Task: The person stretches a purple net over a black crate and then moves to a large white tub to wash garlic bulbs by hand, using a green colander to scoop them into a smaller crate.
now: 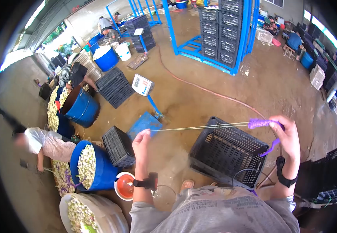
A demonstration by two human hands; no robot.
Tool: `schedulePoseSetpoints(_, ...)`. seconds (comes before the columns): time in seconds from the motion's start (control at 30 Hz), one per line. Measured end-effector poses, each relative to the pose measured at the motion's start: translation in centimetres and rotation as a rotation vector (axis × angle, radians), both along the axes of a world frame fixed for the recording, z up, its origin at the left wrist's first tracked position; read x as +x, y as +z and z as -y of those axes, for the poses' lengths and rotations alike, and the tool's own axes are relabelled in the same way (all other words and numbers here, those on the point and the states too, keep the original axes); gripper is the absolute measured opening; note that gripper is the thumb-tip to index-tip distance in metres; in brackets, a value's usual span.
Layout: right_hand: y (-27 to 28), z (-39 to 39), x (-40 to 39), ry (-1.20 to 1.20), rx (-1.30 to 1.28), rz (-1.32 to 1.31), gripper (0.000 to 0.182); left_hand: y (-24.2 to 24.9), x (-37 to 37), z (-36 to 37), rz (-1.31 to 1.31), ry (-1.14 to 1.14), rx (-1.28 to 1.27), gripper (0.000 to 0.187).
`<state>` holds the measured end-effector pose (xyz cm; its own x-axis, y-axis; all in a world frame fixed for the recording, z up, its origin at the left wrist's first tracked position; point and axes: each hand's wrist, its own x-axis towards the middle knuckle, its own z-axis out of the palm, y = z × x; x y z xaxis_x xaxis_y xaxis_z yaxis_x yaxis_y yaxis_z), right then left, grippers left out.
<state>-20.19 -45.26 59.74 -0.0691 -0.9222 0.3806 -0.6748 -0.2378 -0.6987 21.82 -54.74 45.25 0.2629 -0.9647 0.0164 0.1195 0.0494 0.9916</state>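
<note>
I see left hand (141,140) pinching taut string (199,127) — right hand (288,138) at 3 o'clock clamps purple bundle (262,123) (anchoring it), above black crate (227,152).

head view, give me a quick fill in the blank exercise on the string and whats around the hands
1. The right hand holds a bundle of ____ coloured string.
2. A thin strand runs taut from that bundle to the ____ hand.
3. Below the strand, a black crate lies tipped on its ____.
4. The blue tub left of the left hand holds pale ____.

Missing words: purple; left; side; flowers
</note>
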Motion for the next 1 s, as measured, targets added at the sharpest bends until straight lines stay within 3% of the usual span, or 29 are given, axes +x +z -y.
schedulePoseSetpoints(0.2,-0.5,0.1,3.3,-0.026,0.009,-0.011,0.01,-1.0,4.8,1.8,0.094,0.027,-0.168,0.008)
schedulePoseSetpoints(0.3,0.3,-0.6,5.2,-0.003,0.035,-0.066,0.008,2.6,5.4,0.5,1.304,0.352,-0.443,0.006)
schedulePoseSetpoints(0.4,0.8,-0.9,6.6,-0.065,-0.022,-0.114,0.008,3.9,6.9,0.4,1.391,0.284,-0.503,0.008)
schedulePoseSetpoints(0.5,1.1,-1.3,7.8,-0.196,-0.059,-0.178,0.008,3.7,9.1,0.9,1.358,0.366,-0.446,0.006)
schedulePoseSetpoints(0.63,1.0,-2.5,7.7,-0.425,-0.218,-0.029,0.013,-0.3,14.9,1.7,1.383,0.514,-0.314,0.005)
schedulePoseSetpoints(0.67,0.5,-2.7,6.9,-0.402,-0.308,-0.035,0.012,-1.4,16.7,1.8,1.368,0.552,-0.276,0.005)
schedulePoseSetpoints(0.73,-0.1,-3.0,5.9,-0.315,-0.177,0.064,0.011,-2.9,19.7,1.8,1.404,0.597,-0.313,0.003)
schedulePoseSetpoints(0.87,-2.5,-1.1,5.4,-0.315,-0.256,-0.031,0.011,-3.8,24.6,1.6,1.512,0.628,-0.244,0.005)
schedulePoseSetpoints(0.93,-3.3,-0.6,4.7,-0.504,-0.283,0.125,0.013,-3.4,28.4,1.4,1.591,0.562,-0.025,0.006)
schedulePoseSetpoints(0.97,-3.1,-0.9,4.6,-0.554,-0.291,0.153,0.014,-5.2,31.5,1.4,1.616,0.617,-0.067,0.01)
schedulePoseSetpoints(1.0,-2.7,-1.2,5.1,-0.612,-0.303,0.176,0.015,-6.0,33.4,0.8,1.449,0.659,-0.133,0.013)
